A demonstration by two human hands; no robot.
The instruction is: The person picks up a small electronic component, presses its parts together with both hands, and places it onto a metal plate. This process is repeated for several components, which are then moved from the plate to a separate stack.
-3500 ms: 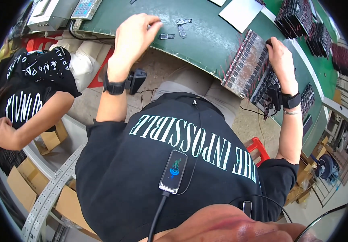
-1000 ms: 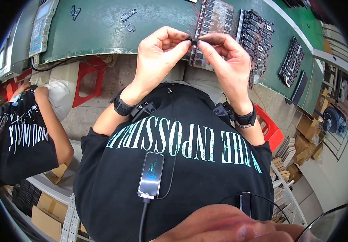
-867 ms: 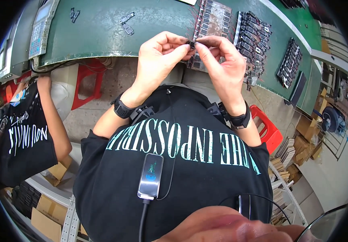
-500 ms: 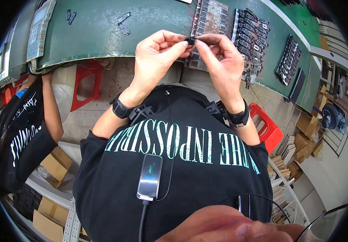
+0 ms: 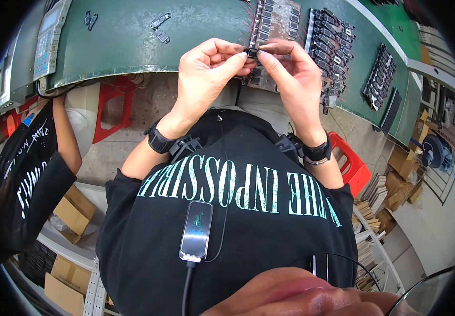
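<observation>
Head view: both of my hands are raised together at the near edge of the green surface (image 5: 117, 47), one small black part (image 5: 252, 53) caught between them. Left grip (image 5: 206, 73) closed to a narrow pinch, thumb against forefinger, on the part's left side; spare fingers curled in behind. Right grip (image 5: 296, 73) drawn nearly closed at the part's right edge; too small to tell whether it clamps the part itself or only touches. The part lies, in this view, in front of the near end of a rust-stained plate (image 5: 279, 23) set with rows of black rectangular modules; cannot tell how high above. Thin red wires (image 5: 252, 23) stick out along the plate's left side. My reading of good practice here: let the left pinch be the anchor and the right do the fine work, with light, even pressure, since a part so slight would likely twist or spring loose if squeezed off-centre. Wrists level, fingertips opposed straight across it, thumbs low enough that I can see it. Best to work clear of the wires, which could snag on a curled finger. More loose black pieces (image 5: 160, 29) lie on the surface to the left; a dense cluster of wired modules (image 5: 332, 47) sits right of the plate.
</observation>
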